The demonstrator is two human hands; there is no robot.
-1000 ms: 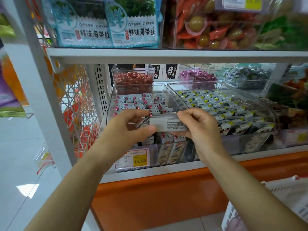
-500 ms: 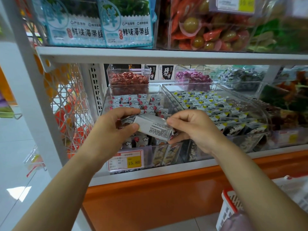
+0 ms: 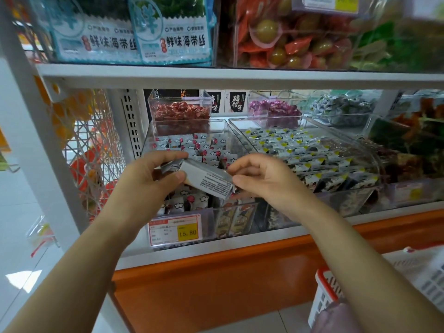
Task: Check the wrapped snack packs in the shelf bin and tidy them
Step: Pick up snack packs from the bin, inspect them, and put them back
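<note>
At the far left, a white wire-mesh rack (image 3: 79,145) is seen beside the shelf post, with orange shapes showing through it. Next along, the left hand (image 3: 153,181) is raised over the clear plastic shelf bin (image 3: 217,120), and its thumb and curled fingers are clamped on the left end of 1 silver foil-wrapped snack pack (image 3: 206,181). The pack is held in the air above the front half of that bin, tilted so the left end sits higher and the right end lower. Its face with small printed text is turned toward the camera. Below and behind it, the bin is filled with small white wrapped packs with red dots and cloud shapes (image 3: 192,150). A red-and-yellow price label reading 15.80 (image 3: 175,230) is fixed to the bin's front wall. The pack's right end is pinched by the right hand (image 3: 262,181), thumb underneath and fingers curled on top. Further right, a second clear bin (image 3: 374,162) is packed with black, white and yellow wrapped packs. At the lower right corner, a red-rimmed white plastic basket (image 3: 324,292) is partly in view.
</note>
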